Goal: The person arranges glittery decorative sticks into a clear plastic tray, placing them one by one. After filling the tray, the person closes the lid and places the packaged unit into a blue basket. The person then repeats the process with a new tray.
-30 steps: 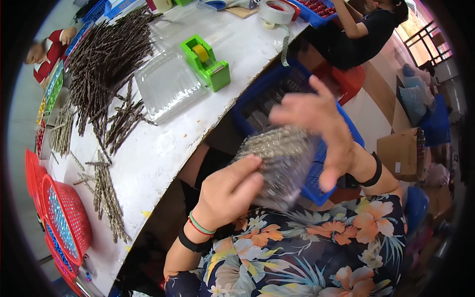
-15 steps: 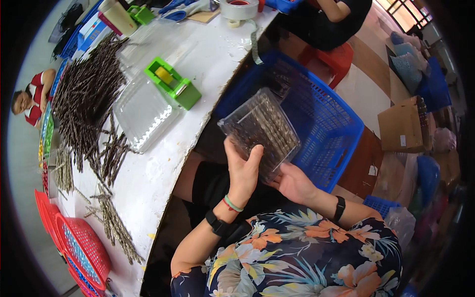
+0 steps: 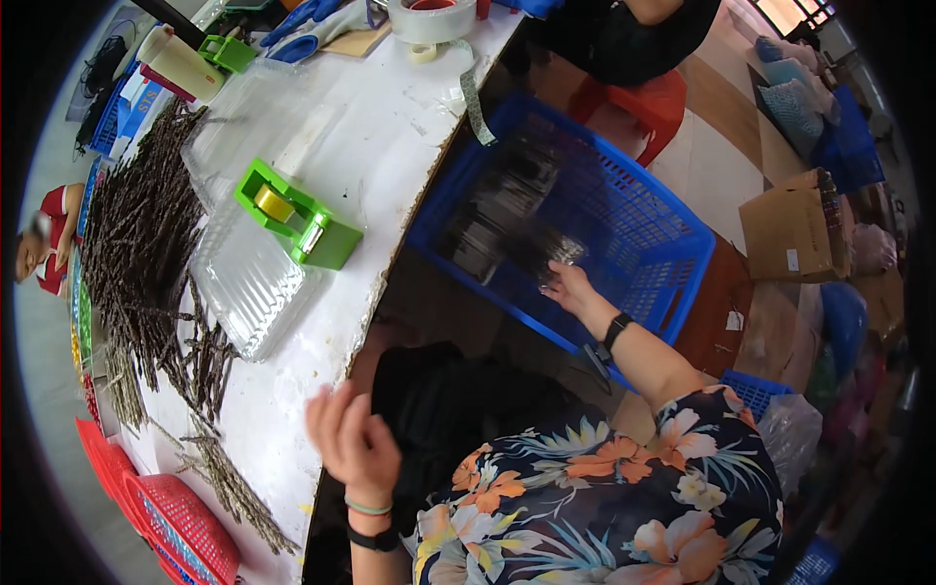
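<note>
My right hand [image 3: 573,288] reaches into a blue basket [image 3: 694,255] and pinches the near end of a clear plastic box [image 3: 534,246], which is blurred and dark with contents. More filled clear boxes [image 3: 517,180] lie inside the basket. At the table edge my left hand [image 3: 353,444] hangs open and empty, its fingers slightly curled and smeared. On the table, clear plastic trays [image 3: 244,278] lie beside a green tape dispenser [image 3: 300,216] with a yellow roll. A big heap of dark brown braided sticks [image 3: 146,244] spreads to the left.
Paler sticks [image 3: 234,478] lie near red baskets [image 3: 185,522] at the lower left. Tape rolls [image 3: 429,19], scissors [image 3: 322,29] and a cream bottle [image 3: 180,60] stand at the table's far end. A red stool [image 3: 658,107] with a seated person is beyond the basket; a cardboard box [image 3: 795,229] is right.
My right hand has carried the filled box away from my lap into the blue basket. My left hand has let go of it and moved left to the table edge.
</note>
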Motion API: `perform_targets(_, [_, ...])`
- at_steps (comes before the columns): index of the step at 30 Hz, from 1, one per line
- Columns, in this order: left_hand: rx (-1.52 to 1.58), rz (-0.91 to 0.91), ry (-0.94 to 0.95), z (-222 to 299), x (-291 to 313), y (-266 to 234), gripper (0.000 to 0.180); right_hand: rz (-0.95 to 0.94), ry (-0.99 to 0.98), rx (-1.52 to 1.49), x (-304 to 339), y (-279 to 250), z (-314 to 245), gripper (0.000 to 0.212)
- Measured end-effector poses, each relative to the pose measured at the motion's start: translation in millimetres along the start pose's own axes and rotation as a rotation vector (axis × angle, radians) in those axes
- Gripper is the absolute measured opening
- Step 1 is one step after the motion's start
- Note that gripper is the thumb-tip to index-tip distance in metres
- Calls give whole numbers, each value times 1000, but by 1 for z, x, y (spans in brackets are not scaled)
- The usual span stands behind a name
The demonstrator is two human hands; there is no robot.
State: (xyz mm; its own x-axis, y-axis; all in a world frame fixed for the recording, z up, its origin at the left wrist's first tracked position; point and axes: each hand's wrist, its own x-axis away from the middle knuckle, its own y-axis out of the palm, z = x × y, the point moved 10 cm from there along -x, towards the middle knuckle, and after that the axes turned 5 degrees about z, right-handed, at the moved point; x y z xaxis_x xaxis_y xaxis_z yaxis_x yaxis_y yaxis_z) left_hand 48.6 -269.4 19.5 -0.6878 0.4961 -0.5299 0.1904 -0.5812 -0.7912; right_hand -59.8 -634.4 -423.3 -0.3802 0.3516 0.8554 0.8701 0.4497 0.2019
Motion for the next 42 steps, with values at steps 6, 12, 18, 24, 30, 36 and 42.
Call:
perform_targets(6, [-343, 70, -146, -44, 19, -13, 31, -169, 135, -18, -39, 80, 37, 33])
perform_targets(12, [-404, 6, -162, -40, 5, 1, 23, 42, 3, 287, -76, 86, 60, 43])
perform_targets(18, [-426, -53, -210, -45, 10, 6, 23, 61, -79, 560, -85, 100, 66, 33])
perform_targets(24, [-411, -66, -162, -38, -2, 9, 24, -419, -1076, 1362, -145, 134, 71, 28])
perform_targets(30, [-441, -94, -216, -40, 9, 9, 24, -123, -583, 1475, -107, 115, 54, 37])
perform_targets(36, [-362, -74, -182, -43, -2, 10, 26, 194, -599, 918, -148, 43, 45, 33])
perform_targets(42, [-201, 31, -262, -48, 5, -3, 36, 2, -610, 592, 27, 131, -15, 26])
